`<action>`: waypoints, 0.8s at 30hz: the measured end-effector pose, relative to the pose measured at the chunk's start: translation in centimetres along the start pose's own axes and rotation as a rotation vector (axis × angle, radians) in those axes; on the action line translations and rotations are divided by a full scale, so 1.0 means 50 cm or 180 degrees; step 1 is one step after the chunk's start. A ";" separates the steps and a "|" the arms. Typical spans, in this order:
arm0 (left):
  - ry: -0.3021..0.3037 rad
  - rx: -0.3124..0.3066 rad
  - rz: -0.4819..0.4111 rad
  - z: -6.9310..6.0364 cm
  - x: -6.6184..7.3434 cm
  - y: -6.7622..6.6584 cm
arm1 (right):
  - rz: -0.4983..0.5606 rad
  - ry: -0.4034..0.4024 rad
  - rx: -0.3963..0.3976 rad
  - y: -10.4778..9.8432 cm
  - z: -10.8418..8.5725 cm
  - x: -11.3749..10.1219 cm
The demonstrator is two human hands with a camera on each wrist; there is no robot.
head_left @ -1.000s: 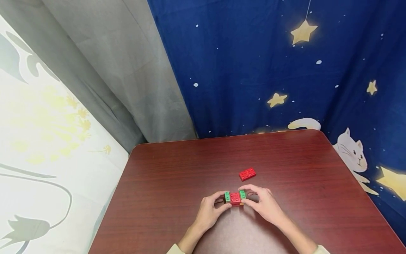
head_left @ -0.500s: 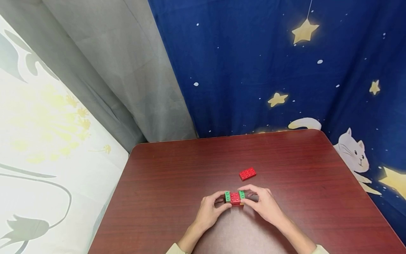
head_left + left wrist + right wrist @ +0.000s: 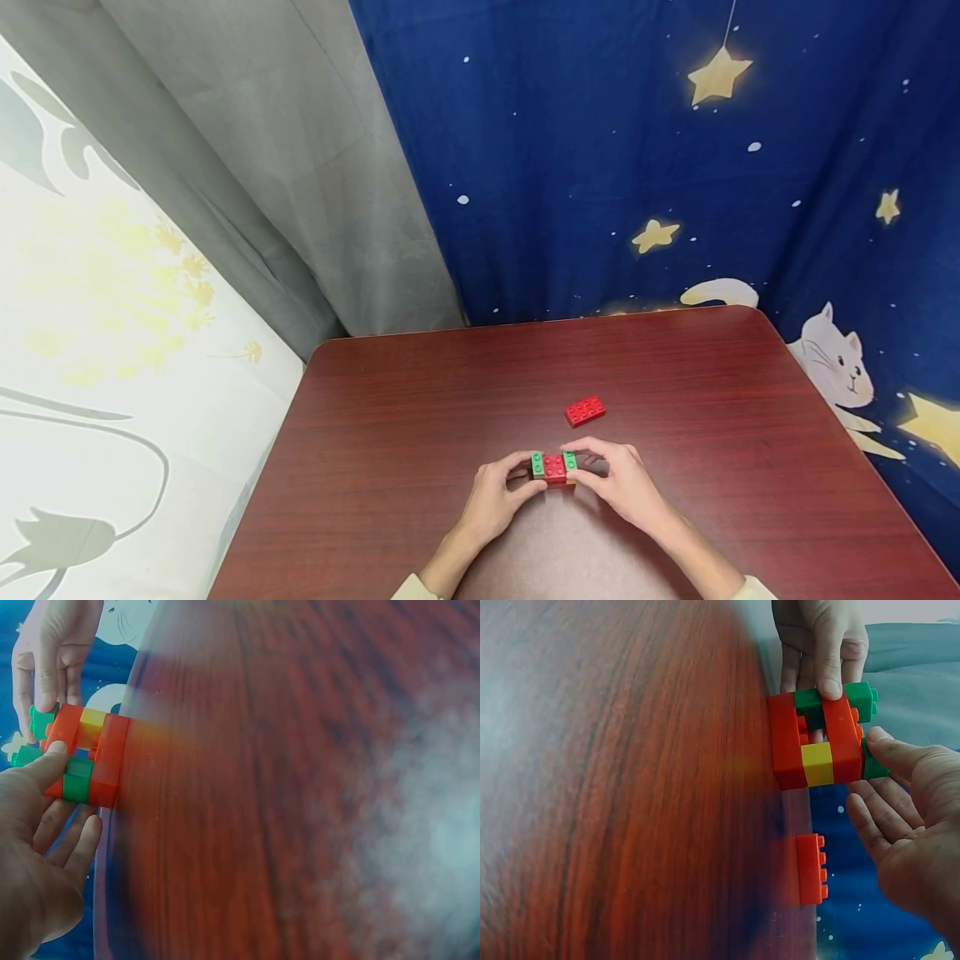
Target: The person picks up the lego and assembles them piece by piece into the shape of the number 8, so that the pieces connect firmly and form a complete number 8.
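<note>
A stack of bricks stands on the table between the hands. In the right wrist view its lower red brick (image 3: pixel 785 742) and upper red brick (image 3: pixel 842 742) are separated by a yellow brick (image 3: pixel 817 765) and a green brick (image 3: pixel 808 700). On top, a green brick (image 3: pixel 537 465) is at the left end and another green brick (image 3: pixel 571 462) at the right end, with red studs between. My left hand (image 3: pixel 492 502) grips the stack's left end with thumb and fingers. My right hand (image 3: pixel 628 487) pinches the right top green brick.
A loose red brick (image 3: pixel 585 411) lies on the dark red table (image 3: pixel 420 400), just behind the stack. Beyond the table's far edge hang a grey curtain (image 3: pixel 300 167) and a blue curtain with stars (image 3: pixel 570 167).
My right hand and the green brick it pinches have shifted slightly left, narrowing the red gap between the two top green bricks. My left hand has stayed nearly still.
</note>
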State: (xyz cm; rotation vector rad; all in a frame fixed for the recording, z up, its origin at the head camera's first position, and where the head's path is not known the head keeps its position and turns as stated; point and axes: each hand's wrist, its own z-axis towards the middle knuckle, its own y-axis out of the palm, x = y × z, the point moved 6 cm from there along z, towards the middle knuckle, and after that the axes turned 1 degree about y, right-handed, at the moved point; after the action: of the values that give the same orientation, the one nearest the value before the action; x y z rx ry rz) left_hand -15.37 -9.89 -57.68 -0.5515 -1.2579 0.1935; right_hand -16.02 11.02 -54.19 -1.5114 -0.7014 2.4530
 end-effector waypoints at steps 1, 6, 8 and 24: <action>0.0003 0.0000 0.0012 0.000 0.001 -0.001 | 0.0009 -0.0011 0.0006 0.000 0.000 0.000; 0.0110 -0.0048 0.0065 0.000 0.009 -0.002 | 0.0124 0.0018 -0.0019 0.003 -0.003 0.002; 0.0204 -0.0075 0.0065 0.000 0.016 -0.002 | 0.0178 0.0015 -0.0042 0.005 -0.006 0.002; 0.0320 0.0241 -0.0147 0.002 0.026 -0.021 | 0.0201 0.0142 0.0029 0.009 -0.016 0.009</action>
State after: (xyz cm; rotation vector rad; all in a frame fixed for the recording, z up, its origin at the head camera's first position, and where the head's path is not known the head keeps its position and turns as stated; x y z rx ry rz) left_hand -15.23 -10.23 -56.04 -0.4612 -1.1598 0.1719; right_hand -15.48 11.04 -55.06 -1.6035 -0.6432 2.4555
